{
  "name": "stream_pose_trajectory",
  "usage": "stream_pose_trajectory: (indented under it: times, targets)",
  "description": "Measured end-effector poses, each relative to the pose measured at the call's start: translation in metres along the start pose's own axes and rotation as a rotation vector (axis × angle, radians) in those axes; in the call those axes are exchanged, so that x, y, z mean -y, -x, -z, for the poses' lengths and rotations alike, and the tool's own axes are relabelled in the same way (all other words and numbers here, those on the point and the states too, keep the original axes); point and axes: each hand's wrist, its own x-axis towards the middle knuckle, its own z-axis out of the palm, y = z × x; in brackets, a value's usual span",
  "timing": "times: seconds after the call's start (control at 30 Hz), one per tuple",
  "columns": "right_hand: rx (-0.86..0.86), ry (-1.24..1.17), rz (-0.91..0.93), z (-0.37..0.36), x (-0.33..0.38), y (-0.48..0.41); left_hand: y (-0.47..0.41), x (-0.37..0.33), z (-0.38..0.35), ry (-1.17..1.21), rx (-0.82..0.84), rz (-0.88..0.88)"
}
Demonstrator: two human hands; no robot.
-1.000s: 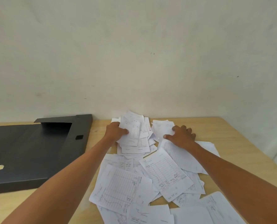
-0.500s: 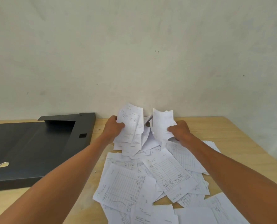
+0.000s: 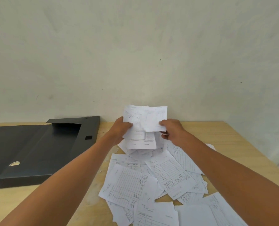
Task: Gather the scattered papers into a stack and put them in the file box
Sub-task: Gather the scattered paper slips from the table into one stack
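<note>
- Pale, lightly marked wall [image 3: 135, 54] is filling the upper half of the view, and a light wooden table [image 3: 233, 136] is standing against it.
- At the far middle of the table, both hands are holding a bunch of papers [image 3: 143, 128] raised upright, clear of the sheets below.
- The left hand [image 3: 121, 128] is closing on the bunch's left edge, with its thumb lying across the front sheet.
- The right hand [image 3: 173, 129] is closing on the right edge, its thumb pressing a smaller sheet against the bunch and its fingers curling behind.
- The sheets in the bunch are sitting unevenly, their edges not lined up, and the lower ones are hanging down toward the table.
- Many loose papers [image 3: 160, 185] are lying scattered and overlapping on the table nearer the person, between and under the forearms; they are printed forms with ruled grids and handwriting.
- The file box [image 3: 37, 152], black, is lying open and flat on the left side of the table, well apart from the hands, with no paper showing inside it.
</note>
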Motion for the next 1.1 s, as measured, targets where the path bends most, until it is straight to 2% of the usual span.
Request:
stream_pose_trajectory:
  times: [0.1,0.17,0.23,0.3,0.37,0.47,0.5,0.57,0.67,0.97,1.1]
  targets:
    - [-0.003,0.174,0.077,-0.019,-0.010,0.007,0.008,-0.001,-0.010,0.152,0.071,0.040]
    - [0.028,0.267,0.143,-0.027,-0.016,0.007,0.011,0.000,-0.011,0.169,0.130,0.046]
    - [0.085,0.360,0.172,-0.034,-0.018,0.006,0.012,0.002,-0.009,0.084,0.177,-0.005]
    - [0.087,0.397,0.199,-0.035,-0.019,0.004,0.006,0.007,-0.004,-0.012,0.106,-0.052]
    - [-0.039,0.441,0.235,-0.026,-0.021,-0.004,0.000,0.009,0.002,-0.067,-0.012,-0.033]
    - [-0.327,0.870,0.209,0.000,-0.029,-0.024,-0.013,0.015,0.015,-0.186,-0.126,-0.004]
    - [-0.364,1.007,0.159,0.010,-0.032,-0.031,-0.017,0.018,0.019,-0.245,-0.149,0.003]
    - [-0.371,1.131,0.007,0.025,-0.037,-0.044,-0.027,0.025,0.022,-0.387,-0.209,0.037]
    - [-0.346,1.102,-0.086,0.029,-0.040,-0.058,-0.043,0.030,0.015,-0.560,-0.221,0.058]
    - [-0.260,0.838,0.003,-0.005,-0.044,-0.081,-0.056,0.021,-0.006,-0.433,-0.095,-0.003]
    - [-0.283,0.745,0.090,0.000,-0.041,-0.083,-0.057,0.018,-0.002,-0.356,-0.132,-0.021]
